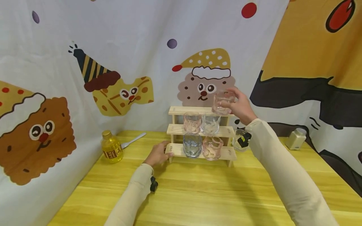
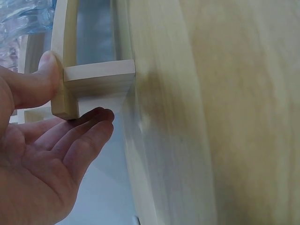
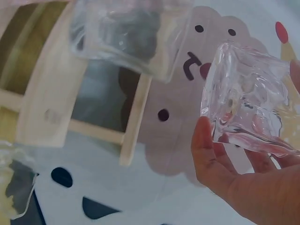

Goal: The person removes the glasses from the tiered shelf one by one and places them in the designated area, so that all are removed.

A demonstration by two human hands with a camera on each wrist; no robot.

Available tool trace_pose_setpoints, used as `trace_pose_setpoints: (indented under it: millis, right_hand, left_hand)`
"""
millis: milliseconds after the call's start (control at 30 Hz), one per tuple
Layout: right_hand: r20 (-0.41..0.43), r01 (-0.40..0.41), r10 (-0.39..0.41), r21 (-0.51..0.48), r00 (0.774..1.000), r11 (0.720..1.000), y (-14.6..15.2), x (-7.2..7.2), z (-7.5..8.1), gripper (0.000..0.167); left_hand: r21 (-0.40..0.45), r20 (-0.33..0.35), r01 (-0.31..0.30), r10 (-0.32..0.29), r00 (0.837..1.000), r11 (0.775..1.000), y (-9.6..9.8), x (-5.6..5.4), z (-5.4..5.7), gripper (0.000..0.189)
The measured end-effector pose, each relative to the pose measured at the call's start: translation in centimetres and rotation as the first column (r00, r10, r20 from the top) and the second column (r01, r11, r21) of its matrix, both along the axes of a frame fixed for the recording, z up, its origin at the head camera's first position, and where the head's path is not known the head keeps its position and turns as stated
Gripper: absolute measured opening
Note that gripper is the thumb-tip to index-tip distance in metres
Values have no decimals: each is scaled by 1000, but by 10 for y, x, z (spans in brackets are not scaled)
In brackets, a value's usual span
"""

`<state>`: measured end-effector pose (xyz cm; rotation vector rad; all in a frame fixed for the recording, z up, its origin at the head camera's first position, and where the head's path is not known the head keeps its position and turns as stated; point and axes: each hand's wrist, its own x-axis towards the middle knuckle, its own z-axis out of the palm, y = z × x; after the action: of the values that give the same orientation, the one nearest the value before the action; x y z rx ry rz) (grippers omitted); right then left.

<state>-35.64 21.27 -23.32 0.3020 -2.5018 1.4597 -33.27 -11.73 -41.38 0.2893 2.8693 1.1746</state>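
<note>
A three-tier wooden stand [image 1: 176, 110] is on the table. My left hand [image 1: 159, 153] grips the left end of its lowest step [image 2: 70, 42], thumb on one face and fingers curled past the other in the left wrist view. My right hand [image 1: 241, 106] holds a faintly pink drinking glass [image 3: 248, 101] close over the right end of the top step, fingers spread around its sides. On the middle step are a pink glass [image 1: 192, 123] and a clear glass [image 1: 210, 125]. The lowest step bears a blue-grey glass [image 1: 192, 146] and another pink glass [image 1: 212, 149].
Another clear glass [image 1: 237, 145] is right of the stand, partly behind my right wrist. A yellow bottle [image 1: 112, 149] and a white plastic utensil [image 1: 134, 140] lie to the left. At the far right stands a small capped jar [image 1: 296, 139]. A printed cloth hangs behind.
</note>
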Motion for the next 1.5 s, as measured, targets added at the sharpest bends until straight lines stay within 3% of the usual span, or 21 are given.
trace_pose_setpoints:
  millis: [467,600,1100,1500]
  right_hand:
    - [-46,71,-71,-6,996,997,51,16,-31,78]
    - [-47,94,-93,35,995,995,63,21,-39,80]
    - [19,213,-220,189,975,959,104,38,-71,85]
    - [137,248,-271,162,953,955,137,36,-101,93]
  left_hand:
    - [1,11,8,-8,1000,1000,0,1,4,67]
    - [-12,11,10,-10,1000,1000,-1,2,4,66]
    - [3,6,13,-13,1000,1000,-1,2,4,66]
    - [-16,14,9,-8,1000,1000,-1,-1,3,66]
